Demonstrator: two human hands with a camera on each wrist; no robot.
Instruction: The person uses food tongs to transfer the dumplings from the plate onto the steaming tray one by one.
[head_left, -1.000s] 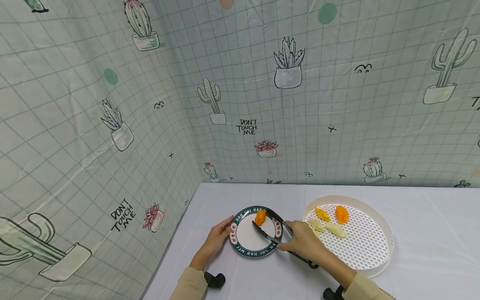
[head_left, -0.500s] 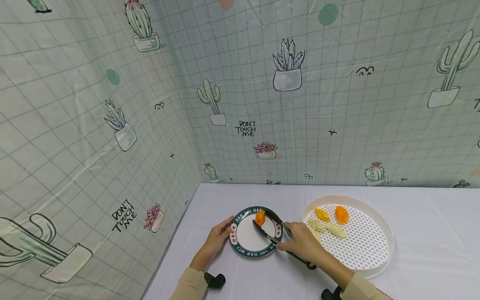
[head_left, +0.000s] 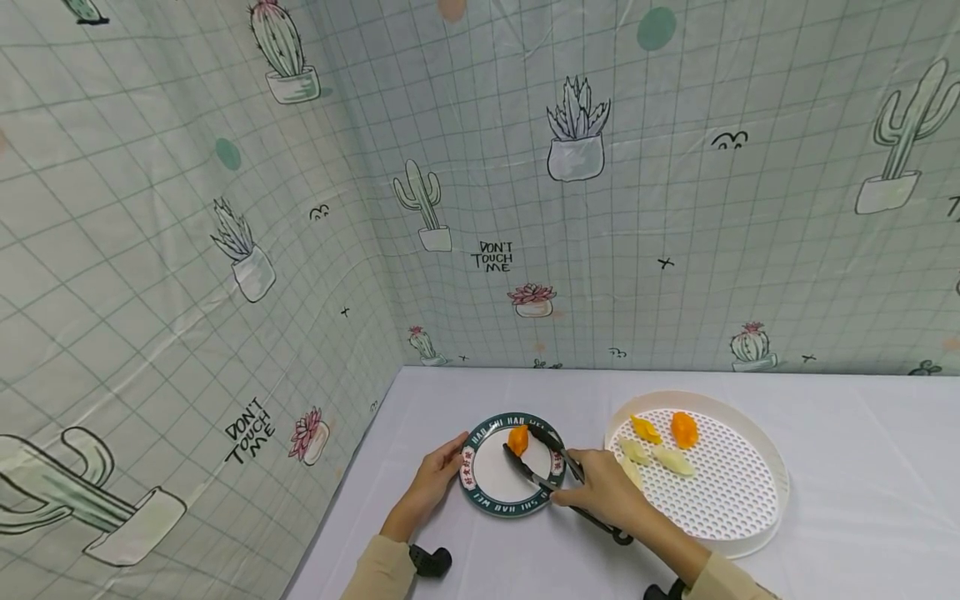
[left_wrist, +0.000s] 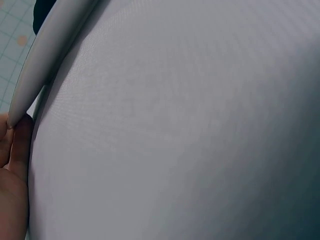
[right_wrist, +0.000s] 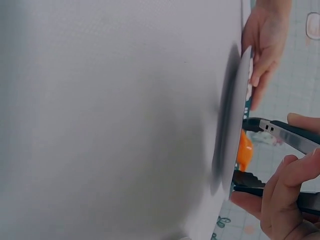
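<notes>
My left hand (head_left: 435, 473) grips the left rim of a round white plate (head_left: 498, 475) with a green lettered border. A small orange lumpy piece (head_left: 518, 440) sits toward the plate's far side. My right hand (head_left: 603, 485) holds black-tipped metal tongs (head_left: 540, 480) over the plate. The tong arms are spread, one tip on each side of the orange piece; whether they touch it I cannot tell. In the right wrist view the plate (right_wrist: 239, 120) appears edge-on and partly hides the orange piece (right_wrist: 244, 151). Only part of my left hand (left_wrist: 14, 185) shows in its own wrist view.
A round white tray (head_left: 720, 508) with a perforated base stands to the right of the plate. On its left part lie another orange piece (head_left: 684, 430), a yellow piece (head_left: 645, 429) and several pale pieces (head_left: 673, 461). Cactus-print cloth (head_left: 465, 317) hangs behind the white table (head_left: 465, 383).
The tong tips have shifted slightly toward the person, most clearly the far one. The orange piece on the plate has moved a little nearer and left. My left hand and the plate stay in place.
</notes>
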